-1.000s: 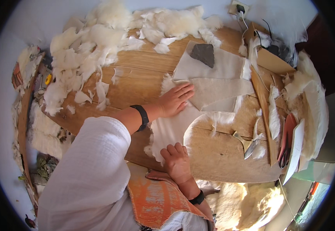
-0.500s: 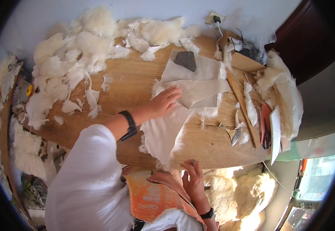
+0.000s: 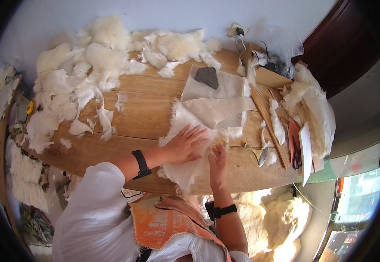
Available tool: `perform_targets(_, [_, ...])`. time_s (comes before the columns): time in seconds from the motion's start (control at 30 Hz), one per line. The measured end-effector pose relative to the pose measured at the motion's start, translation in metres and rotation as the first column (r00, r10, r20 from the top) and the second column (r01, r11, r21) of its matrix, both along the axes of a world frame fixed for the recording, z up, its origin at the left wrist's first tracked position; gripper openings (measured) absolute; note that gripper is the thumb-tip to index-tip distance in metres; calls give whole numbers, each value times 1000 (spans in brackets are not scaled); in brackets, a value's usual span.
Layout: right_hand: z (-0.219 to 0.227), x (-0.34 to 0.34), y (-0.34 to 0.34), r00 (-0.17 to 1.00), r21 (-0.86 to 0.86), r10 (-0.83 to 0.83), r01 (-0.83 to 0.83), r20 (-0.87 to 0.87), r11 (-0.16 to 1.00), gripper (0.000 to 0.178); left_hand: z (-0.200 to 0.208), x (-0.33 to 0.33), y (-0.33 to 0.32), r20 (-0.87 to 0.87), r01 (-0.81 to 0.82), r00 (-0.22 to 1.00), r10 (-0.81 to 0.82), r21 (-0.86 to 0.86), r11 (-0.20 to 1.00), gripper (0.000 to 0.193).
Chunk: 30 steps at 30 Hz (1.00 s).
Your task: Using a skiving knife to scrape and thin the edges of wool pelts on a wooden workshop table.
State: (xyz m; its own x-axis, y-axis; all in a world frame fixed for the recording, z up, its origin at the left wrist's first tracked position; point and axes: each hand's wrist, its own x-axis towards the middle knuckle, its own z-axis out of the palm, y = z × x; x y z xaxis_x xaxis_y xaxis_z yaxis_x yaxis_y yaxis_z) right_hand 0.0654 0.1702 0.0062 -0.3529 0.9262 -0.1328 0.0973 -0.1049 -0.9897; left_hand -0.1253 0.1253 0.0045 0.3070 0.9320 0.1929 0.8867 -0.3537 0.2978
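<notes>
A pale piece of sheepskin (image 3: 182,117) lies on the wooden table in front of me, skin side up, with white wool showing along its edges. My left hand (image 3: 185,145) rests on it, palm down with the fingers spread. Beside the sheepskin's right edge, my right hand (image 3: 218,158) is closed, its fingertips bunched together. What they hold, if anything, is hidden. Just beyond lies a grey-white skin panel (image 3: 227,85), partly covered by the far flap of the sheepskin. A dark flat stone (image 3: 207,77) sits on that panel.
Cream wool scraps (image 3: 91,65) cover the table's far left. To the right lie a horn-like handled blade (image 3: 257,153), a wooden strip (image 3: 268,124), scissors (image 3: 296,158) and a fur bundle (image 3: 314,109). An orange apron (image 3: 168,220) covers my lap by the table's near edge.
My left hand has slid nearer along the sheepskin and flattened. My right hand has risen from the table's near edge to the sheepskin's right side and closed. The view has shifted slightly.
</notes>
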Motion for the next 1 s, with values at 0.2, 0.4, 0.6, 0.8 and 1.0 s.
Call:
perform_targets(0.2, [-16,5,-15,884,-551,48,-332,-465,765,43,-13,4,10,195,-90,976,100,-58,994,58])
perform_targets(0.4, [15,35,-50,850,-561,291,-512,-439,651,39,-12,25,7,1,-162,987,162,-3,987,60])
perform_targets(0.6, [43,78,-51,921,-420,383,-322,68,849,36,19,4,34,52,-158,987,153,120,980,70])
perform_targets(0.8, [49,85,-72,915,-287,344,-278,212,917,28,30,-69,147,25,-384,917,399,-218,897,67])
perform_targets(1.0, [49,83,-83,899,-111,349,-331,265,937,24,36,-108,126,532,76,802,271,-542,837,41])
